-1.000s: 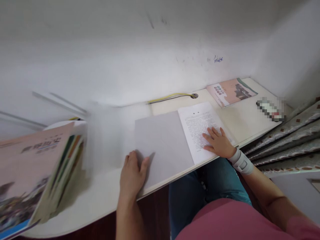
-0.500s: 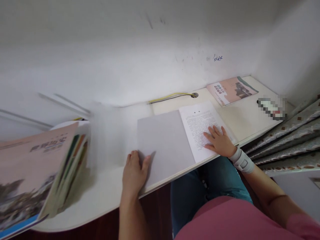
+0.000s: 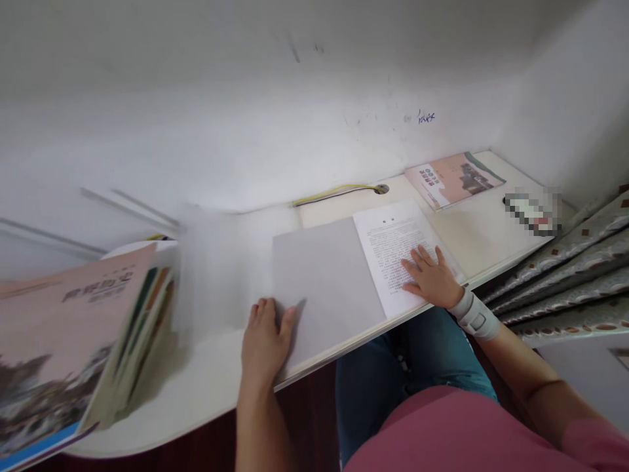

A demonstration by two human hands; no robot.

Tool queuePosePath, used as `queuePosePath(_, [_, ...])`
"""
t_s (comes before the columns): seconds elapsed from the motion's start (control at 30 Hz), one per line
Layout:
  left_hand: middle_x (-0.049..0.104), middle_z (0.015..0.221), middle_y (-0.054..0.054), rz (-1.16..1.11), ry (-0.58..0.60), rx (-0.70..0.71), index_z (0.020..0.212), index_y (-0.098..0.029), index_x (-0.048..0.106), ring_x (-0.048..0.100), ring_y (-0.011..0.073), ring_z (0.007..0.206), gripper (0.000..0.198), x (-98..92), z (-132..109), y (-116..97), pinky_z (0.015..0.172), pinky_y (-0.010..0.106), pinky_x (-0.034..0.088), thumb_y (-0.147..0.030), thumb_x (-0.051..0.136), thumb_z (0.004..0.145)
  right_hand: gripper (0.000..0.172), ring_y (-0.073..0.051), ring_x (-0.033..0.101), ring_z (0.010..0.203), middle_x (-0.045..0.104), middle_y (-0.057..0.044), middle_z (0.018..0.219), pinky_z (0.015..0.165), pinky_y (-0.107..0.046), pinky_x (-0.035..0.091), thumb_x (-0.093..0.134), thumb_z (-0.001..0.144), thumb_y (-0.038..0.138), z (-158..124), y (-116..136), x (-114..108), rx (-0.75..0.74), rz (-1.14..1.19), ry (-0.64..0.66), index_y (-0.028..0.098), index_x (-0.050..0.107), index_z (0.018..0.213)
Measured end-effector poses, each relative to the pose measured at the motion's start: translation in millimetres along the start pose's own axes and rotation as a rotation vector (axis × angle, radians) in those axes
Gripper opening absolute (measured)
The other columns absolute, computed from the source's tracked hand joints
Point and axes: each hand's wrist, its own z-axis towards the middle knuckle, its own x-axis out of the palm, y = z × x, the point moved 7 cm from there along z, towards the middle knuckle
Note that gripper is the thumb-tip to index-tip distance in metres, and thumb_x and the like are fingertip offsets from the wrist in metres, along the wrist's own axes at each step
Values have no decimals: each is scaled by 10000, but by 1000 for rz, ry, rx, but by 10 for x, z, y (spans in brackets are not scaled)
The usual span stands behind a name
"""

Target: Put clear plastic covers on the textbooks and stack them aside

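Note:
An open book lies on the desk in front of me, with a plain grey left page [image 3: 327, 288] and a white printed right page [image 3: 386, 252]. My right hand [image 3: 431, 278] rests palm down on the printed page, fingers spread, covering part of the text near its lower right. Along the left edge of the grey page sits my left hand [image 3: 265, 337]. Its thumb stands apart from the other fingers, which lie against the book's edge and hold nothing that I can see. A pale wrist brace [image 3: 476, 314] wraps my right wrist.
A stack of textbooks [image 3: 73, 341] with a pink cover stands at the left. Another pink textbook [image 3: 455, 180] lies at the back right, near a blurred-out phone-like object [image 3: 533, 213]. Yellow and black cables [image 3: 339, 192] run to a desk hole [image 3: 381, 189]. Patterned curtains [image 3: 580, 269] hang at right.
The view has shifted very slightly. Both hands and the open book stay in the same places.

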Motion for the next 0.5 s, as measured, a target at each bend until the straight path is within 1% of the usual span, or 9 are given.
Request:
queuePosePath(0.13, [432, 1400, 215, -6, 2, -14, 1288, -62, 445, 293, 352, 1371, 625, 4, -4, 15, 1116, 527, 268, -514, 318, 876, 584, -324, 281, 1382, 434, -169, 1436, 1095, -613, 153, 340, 924, 547, -1, -22, 16, 6, -3, -5, 193, 456, 1373])
queuePosePath(0.3, [428, 1398, 248, 5, 10, -2, 1276, -26, 457, 295, 359, 1371, 639, 3, 0, 13, 1122, 523, 255, -509, 314, 882, 587, -322, 267, 1389, 429, -172, 1439, 1105, -610, 113, 359, 918, 542, -2, -40, 32, 12, 5, 3, 189, 447, 1379])
queuePosePath(0.43, [448, 1389, 223, 0, -2, 11, 1263, -66, 471, 307, 352, 1364, 590, -7, 0, 6, 1107, 530, 278, -491, 328, 880, 580, -325, 273, 1385, 451, -187, 1417, 1104, -609, 123, 372, 917, 535, 9, -32, -5, 17, -8, 4, 170, 473, 1357])
queuePosePath(0.5, [449, 1385, 226, 4, 0, 12, 1252, -67, 477, 313, 352, 1358, 581, -8, 0, -2, 1101, 531, 286, -486, 326, 879, 574, -323, 288, 1379, 465, -193, 1404, 1101, -606, 142, 379, 918, 530, 15, -25, -27, 10, -14, 9, 161, 485, 1344])
